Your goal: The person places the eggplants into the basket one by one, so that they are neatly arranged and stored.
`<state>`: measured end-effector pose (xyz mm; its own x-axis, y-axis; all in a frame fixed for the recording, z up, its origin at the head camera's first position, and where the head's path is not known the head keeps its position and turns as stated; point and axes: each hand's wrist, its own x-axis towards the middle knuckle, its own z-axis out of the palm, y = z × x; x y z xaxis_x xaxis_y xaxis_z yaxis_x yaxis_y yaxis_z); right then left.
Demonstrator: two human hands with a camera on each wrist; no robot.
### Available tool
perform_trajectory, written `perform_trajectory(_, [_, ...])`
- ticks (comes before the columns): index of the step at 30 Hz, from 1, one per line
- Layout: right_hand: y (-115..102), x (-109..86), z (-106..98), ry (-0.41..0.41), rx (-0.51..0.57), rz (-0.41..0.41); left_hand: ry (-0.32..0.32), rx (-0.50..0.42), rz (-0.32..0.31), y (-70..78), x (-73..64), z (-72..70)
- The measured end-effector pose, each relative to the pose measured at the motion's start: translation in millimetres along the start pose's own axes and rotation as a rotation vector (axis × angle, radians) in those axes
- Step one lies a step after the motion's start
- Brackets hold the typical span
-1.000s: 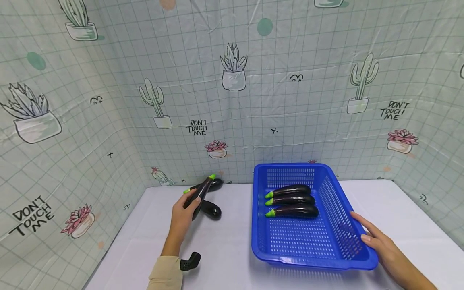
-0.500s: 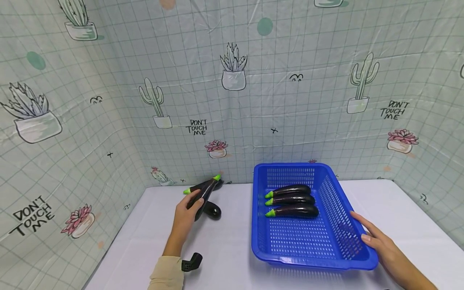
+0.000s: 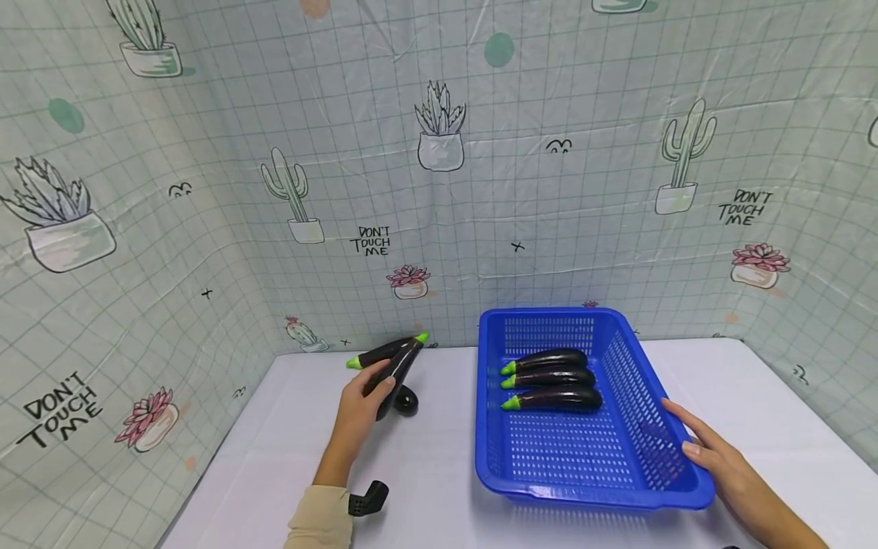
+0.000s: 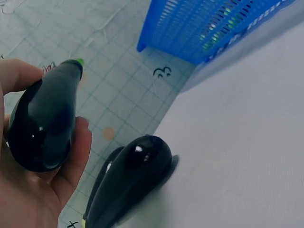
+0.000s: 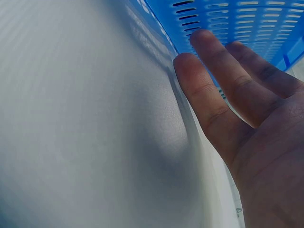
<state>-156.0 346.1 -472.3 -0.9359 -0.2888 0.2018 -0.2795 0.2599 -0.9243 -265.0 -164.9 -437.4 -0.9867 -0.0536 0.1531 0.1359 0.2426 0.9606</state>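
Note:
My left hand (image 3: pixel 361 398) holds a dark eggplant (image 3: pixel 408 361), tilted with its green stem end up and to the right. In the left wrist view, the thumb and fingers curl round this eggplant (image 4: pixel 45 126). Beneath and beside it lie two more eggplants, one at the back (image 3: pixel 379 353) and one partly hidden in front (image 3: pixel 407 400). My right hand (image 3: pixel 737 480) grips the right side of a blue basket (image 3: pixel 595 497), thumb over the rim. In the right wrist view, fairly straight fingers (image 5: pixel 228 71) rest at its outer wall. Three eggplants (image 3: pixel 559 379) lie side by side inside.
A white-covered table (image 3: pixel 425 473) carries everything. Behind and at both sides stands a patterned cloth (image 3: pixel 329 114) with plant drawings. A black angled piece (image 3: pixel 369 499) sticks out beside the left wrist.
My left hand has moved a little to the right with the eggplant, exposing more of the one at the back. The right hand and the basket have stayed in place.

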Motion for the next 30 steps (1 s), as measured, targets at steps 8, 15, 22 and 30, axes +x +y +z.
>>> perform_trajectory(8, [4,0.0,-1,0.004,-0.008,-0.017,-0.024,-0.001,0.03,5.9,-2.5,9.2])
perform_trajectory(15, [4,-0.5,-2,0.013,-0.031,-0.014,-0.06,-0.039,0.025,6.1,-4.3,16.0])
perform_trajectory(22, [1,2.0,-2,-0.001,0.007,-0.037,-0.109,-0.104,0.056,12.4,-4.2,26.3])
perform_trajectory(30, [3,1.3,-1,0.01,0.01,-0.026,-0.164,-0.19,0.027,23.3,-4.3,40.1])
